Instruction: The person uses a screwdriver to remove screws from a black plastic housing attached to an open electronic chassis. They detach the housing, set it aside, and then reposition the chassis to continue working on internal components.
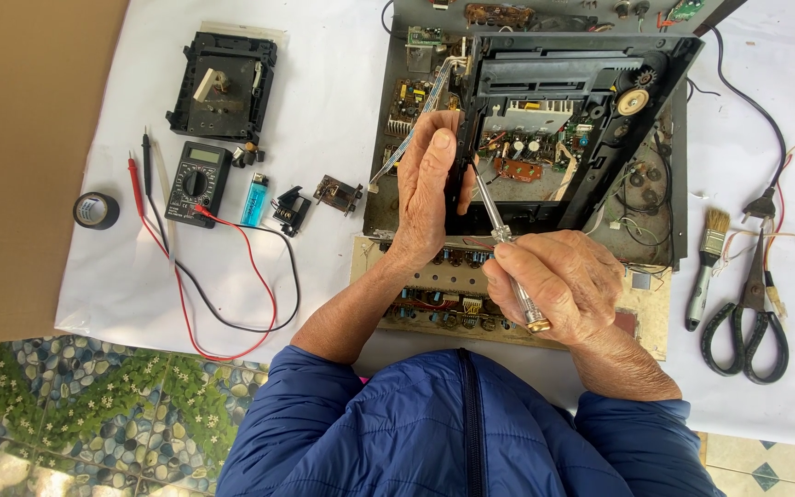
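An opened electronic device (pixel 664 156) lies on a white sheet, with a black plastic tray frame (pixel 581 69) tilted up over its circuit boards. My left hand (pixel 427 184) grips the left edge of that black frame. My right hand (pixel 558 285) holds a screwdriver (pixel 499 230) with a clear handle. Its tip points up and left, close to my left thumb at the frame's edge. A flat ribbon cable (pixel 411 129) runs behind my left hand. A long brown circuit board (pixel 453 304) lies under both wrists.
On the left lie a black multimeter (pixel 197 179) with red and black leads, a blue lighter (pixel 254 198), black tape (pixel 96 211), a black mechanism (pixel 223 85) and small parts (pixel 338 193). On the right lie a brush (pixel 706 267), scissors (pixel 752 327) and a plug cable (pixel 761 204).
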